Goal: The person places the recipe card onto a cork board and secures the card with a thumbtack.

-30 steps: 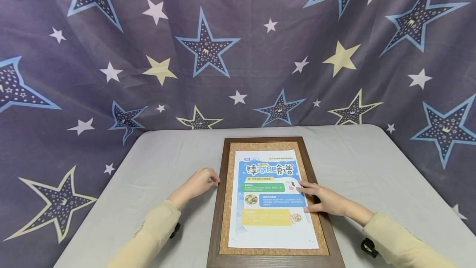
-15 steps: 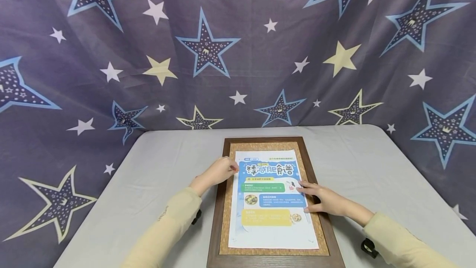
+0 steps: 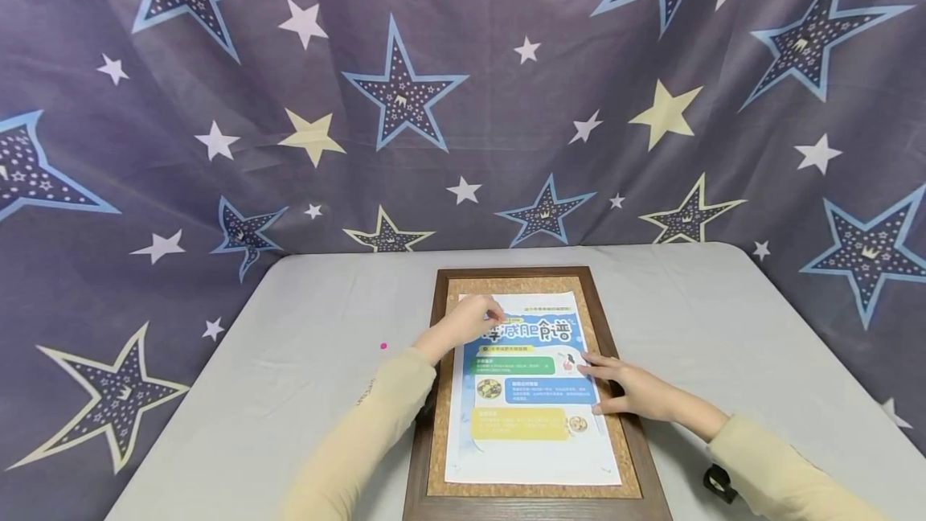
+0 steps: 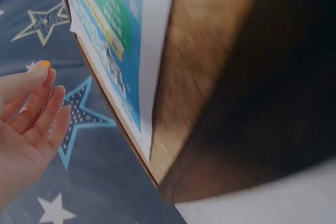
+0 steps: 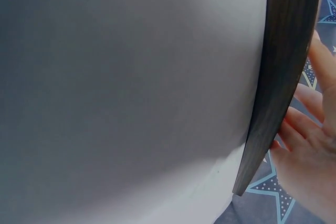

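Observation:
A printed poster [image 3: 531,461] with blue, green and yellow panels lies on a cork board [image 3: 506,283] in a brown wooden frame [image 3: 535,507]. My left hand [image 3: 463,322] is over the poster's upper left part, covering some of its heading. Its thumb and index finger pinch a small orange pushpin [image 4: 45,64], mostly hidden by the fingertips. Whether the pin touches the paper cannot be told. My right hand [image 3: 637,391] rests with spread fingers on the poster's right edge, across the frame's right side.
A small pink dot-like item [image 3: 383,346] lies on the grey tabletop [image 3: 347,304], left of the board. Behind the table hangs a dark curtain [image 3: 463,103] printed with stars. A dark wrist device [image 3: 719,482] sits below the right sleeve.
My left hand has moved right and away from me, from beside the frame's left edge to over the poster heading. The pink item is now uncovered. My right hand stays put.

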A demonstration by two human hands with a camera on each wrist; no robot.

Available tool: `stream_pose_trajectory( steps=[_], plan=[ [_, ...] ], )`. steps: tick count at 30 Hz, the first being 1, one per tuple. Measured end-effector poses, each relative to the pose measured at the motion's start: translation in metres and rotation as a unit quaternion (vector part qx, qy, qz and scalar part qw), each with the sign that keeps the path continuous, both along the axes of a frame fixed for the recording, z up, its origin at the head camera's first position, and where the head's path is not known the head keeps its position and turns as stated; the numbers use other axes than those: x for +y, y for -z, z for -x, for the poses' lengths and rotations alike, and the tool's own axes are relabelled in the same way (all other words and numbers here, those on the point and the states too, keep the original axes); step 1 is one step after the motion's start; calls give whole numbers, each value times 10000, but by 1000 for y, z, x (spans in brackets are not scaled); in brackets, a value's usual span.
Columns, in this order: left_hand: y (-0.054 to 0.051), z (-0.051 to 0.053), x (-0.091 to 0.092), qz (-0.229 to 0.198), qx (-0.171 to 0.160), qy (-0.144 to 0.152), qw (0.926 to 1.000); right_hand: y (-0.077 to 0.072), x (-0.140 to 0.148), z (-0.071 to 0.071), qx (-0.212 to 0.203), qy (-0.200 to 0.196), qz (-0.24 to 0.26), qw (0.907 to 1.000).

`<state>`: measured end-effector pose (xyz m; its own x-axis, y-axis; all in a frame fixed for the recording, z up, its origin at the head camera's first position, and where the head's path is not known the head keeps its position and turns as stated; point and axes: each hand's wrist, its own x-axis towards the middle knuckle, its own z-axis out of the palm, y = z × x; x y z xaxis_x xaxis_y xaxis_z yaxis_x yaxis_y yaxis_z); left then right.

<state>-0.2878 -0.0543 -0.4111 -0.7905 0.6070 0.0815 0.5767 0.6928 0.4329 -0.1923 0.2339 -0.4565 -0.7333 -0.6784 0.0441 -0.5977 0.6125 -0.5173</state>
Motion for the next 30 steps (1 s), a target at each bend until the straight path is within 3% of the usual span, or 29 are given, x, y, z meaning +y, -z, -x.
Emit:
stream_pose_trajectory(
  steps=[5,18,25,30],
  plan=[
    [3,6,19,-102,-116,-2,9999,-2,0,0,-1,-32,13,10000],
    [11,14,67,-886,-681,-220,9935,-1,-1,0,-7,18,14,10000],
    [20,16,83,-1085,-730,-225,9912,-1,-1,0,-8,-33,37,10000],
    [27,21,95,-1289,-796,-514,9871,-2,-1,0,-52,-16,61,10000]
  ],
)
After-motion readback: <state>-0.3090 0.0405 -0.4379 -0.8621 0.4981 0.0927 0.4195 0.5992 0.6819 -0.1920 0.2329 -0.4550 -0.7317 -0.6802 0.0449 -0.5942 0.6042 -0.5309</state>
